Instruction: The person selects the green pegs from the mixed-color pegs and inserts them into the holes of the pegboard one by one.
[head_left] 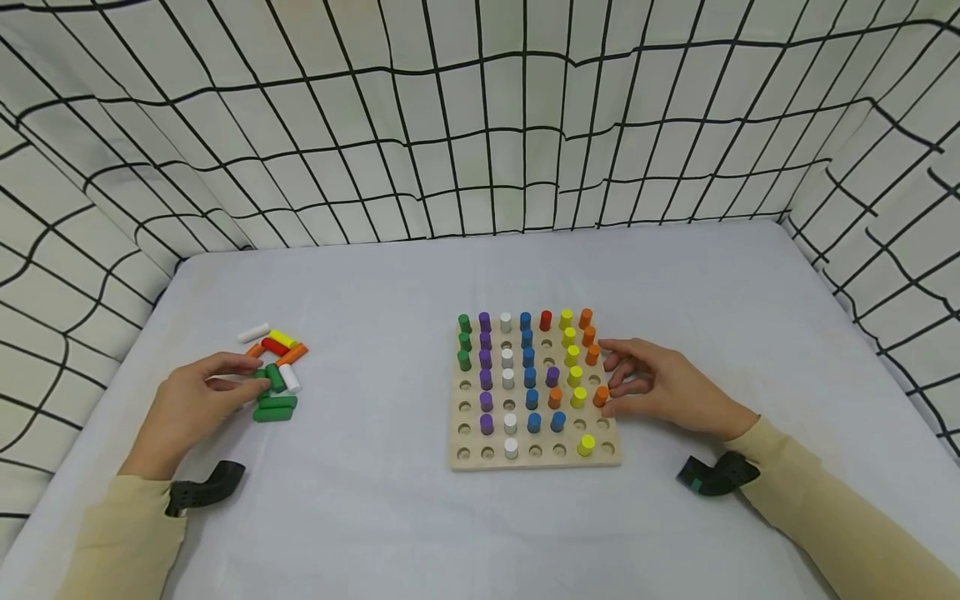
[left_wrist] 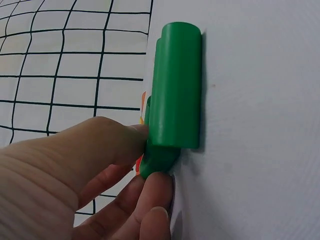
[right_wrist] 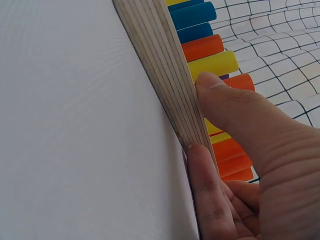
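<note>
A wooden pegboard (head_left: 472, 458) lies in the middle of the table, with coloured pegs standing in columns in many of its holes. My right hand (head_left: 611, 379) rests at its right edge. In the right wrist view the thumb (right_wrist: 235, 110) lies on the board's rim (right_wrist: 165, 70) beside an orange peg (right_wrist: 242, 82), and a finger (right_wrist: 207, 190) lies along the board's side. My left hand (head_left: 253, 377) is at a pile of loose pegs (head_left: 279, 350) on the left. There it pinches the end of a green peg (left_wrist: 159, 159), which lies against another green peg (left_wrist: 176, 85).
The table (head_left: 375, 275) wears a pale cloth. Grid-patterned curtains (head_left: 480, 125) close it in at the back and both sides. A black wrist camera mount (head_left: 206, 487) sits on the left sleeve and another mount (head_left: 720, 475) on the right.
</note>
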